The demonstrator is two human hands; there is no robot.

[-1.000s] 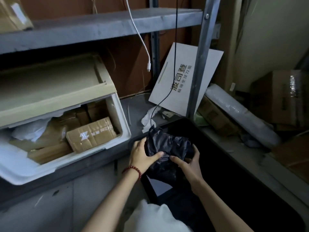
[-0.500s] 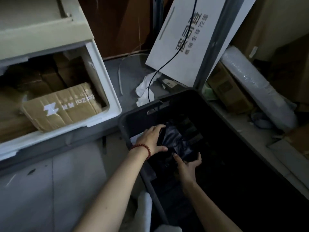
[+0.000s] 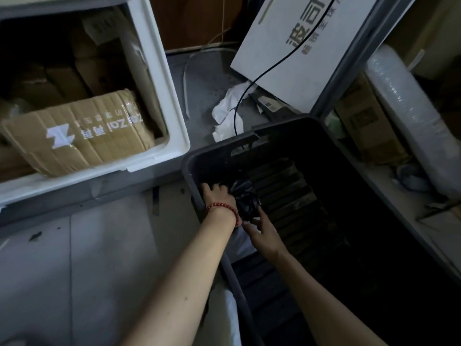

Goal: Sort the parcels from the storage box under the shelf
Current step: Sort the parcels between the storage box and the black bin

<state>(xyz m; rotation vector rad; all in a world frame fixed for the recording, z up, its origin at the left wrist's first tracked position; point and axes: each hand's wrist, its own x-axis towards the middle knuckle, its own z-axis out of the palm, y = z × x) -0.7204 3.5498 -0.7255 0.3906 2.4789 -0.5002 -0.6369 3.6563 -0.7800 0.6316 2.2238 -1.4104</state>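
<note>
Two hands reach into the dark bin (image 3: 212,152). The right hand (image 3: 262,233) pinches the low edge of one black bag parcel (image 3: 243,196). The left hand (image 3: 216,196) has a red bead band (image 3: 223,210) on its wrist. It lies against the side of the bag, and it is too dark to tell if it grips. The bag sits inside the bin, near the bin's left wall, beside a row of dark flat packs (image 3: 279,191).

The bin stands on the grey floor (image 3: 74,270). Left of the bin is one white storage box (image 3: 159,83). At its front lies one brown parcel (image 3: 74,138) with white print. Behind the bin are one crumpled white paper (image 3: 228,116), one black cable (image 3: 264,73) and one white board (image 3: 299,58). The board leans by a metal shelf post (image 3: 349,61). Right of the bin lie one cardboard box (image 3: 366,121) and one bubble-wrap roll (image 3: 404,108).
</note>
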